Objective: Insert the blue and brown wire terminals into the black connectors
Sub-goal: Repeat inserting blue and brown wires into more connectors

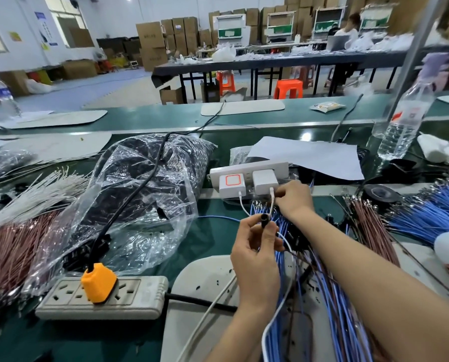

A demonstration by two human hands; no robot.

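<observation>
A black connector [264, 220] is held up in the left hand [256, 250], clamped between the thumb and curled fingers, over the near part of the green workbench [213, 239]. Just beyond it, the right hand [294, 198] is laid on the terminal ends of the blue wires [320, 293], its fingers curled close together. Whether a single wire is pinched cannot be told. The blue wires are fanned out from under that hand toward the near edge, alongside the right forearm. Brown wires [367, 223] are seen just to the right, with a second blue bundle [427, 212] beyond them. Two white chargers [265, 180] are plugged in just behind the right hand. Over on the left, a crumpled plastic bag [145, 178] of dark parts is spread out. In front of it a power strip [129, 296] is set, with an orange plug [98, 282] seated in it.
</observation>
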